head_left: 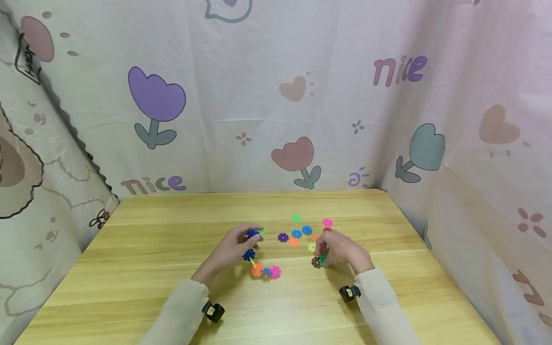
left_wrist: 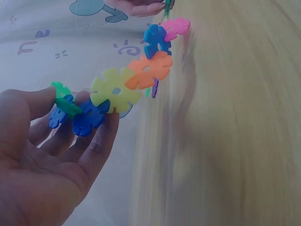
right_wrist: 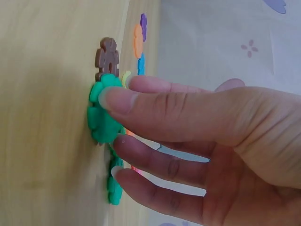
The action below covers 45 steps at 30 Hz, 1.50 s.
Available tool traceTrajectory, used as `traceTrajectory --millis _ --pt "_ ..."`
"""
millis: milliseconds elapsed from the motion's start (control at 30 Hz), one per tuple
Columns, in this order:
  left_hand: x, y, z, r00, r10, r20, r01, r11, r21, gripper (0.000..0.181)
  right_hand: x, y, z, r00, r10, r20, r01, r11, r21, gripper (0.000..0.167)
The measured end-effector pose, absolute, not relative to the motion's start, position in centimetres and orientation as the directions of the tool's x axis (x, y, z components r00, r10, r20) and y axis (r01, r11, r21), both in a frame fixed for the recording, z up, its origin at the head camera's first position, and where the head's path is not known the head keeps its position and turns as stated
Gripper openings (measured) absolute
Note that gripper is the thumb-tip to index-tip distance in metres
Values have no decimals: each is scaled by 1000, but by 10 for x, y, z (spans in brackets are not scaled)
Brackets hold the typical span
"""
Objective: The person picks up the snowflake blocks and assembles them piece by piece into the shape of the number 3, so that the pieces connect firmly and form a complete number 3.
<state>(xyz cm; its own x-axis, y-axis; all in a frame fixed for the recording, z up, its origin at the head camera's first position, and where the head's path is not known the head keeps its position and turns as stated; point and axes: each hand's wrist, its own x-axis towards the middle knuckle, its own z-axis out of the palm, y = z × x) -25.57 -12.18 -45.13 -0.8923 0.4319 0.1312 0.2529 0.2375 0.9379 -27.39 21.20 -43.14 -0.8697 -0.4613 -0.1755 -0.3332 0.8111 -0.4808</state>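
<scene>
My left hand [head_left: 233, 247] pinches one end of a chain of interlocking flower-shaped plastic discs between thumb and fingers. In the left wrist view, green and dark blue discs [left_wrist: 88, 120] lie at the fingers. From there the chain runs through a yellow disc [left_wrist: 113, 89], an orange disc [left_wrist: 150, 70] and a blue disc [left_wrist: 157, 42] to a pink disc [left_wrist: 178, 28]. To the right, my right hand [head_left: 342, 249] pinches a green disc [right_wrist: 101, 125] at the tabletop. A brown disc [right_wrist: 108, 54] is beside it, and another green disc [right_wrist: 114, 186] shows by the lower fingers.
Loose discs lie beyond and between the hands, among them a purple disc [head_left: 282, 237], a light green disc [head_left: 296, 218], a blue disc [head_left: 306, 230] and a pink disc [head_left: 327, 223]. A patterned curtain [head_left: 241, 163] borders the wooden table [head_left: 142, 268] behind.
</scene>
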Motion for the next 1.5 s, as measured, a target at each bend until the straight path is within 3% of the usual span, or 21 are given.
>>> traceTrajectory --millis 300,600,900,1500 --pt "-254 -123 -450 -910 401 104 227 271 935 39 -278 217 -432 -843 -517 -148 -367 755 -544 25" --pt "-254 -122 -447 -911 398 103 233 293 927 38 -283 207 -427 -858 -506 86 -455 672 -584 10" --pt "-254 -122 -449 -908 405 105 240 300 923 36 -283 179 -415 -860 -492 135 -442 587 -678 16" --pt "-252 -123 -447 -896 429 112 250 282 926 36 -284 126 -401 -802 -543 251 -552 510 -660 19"
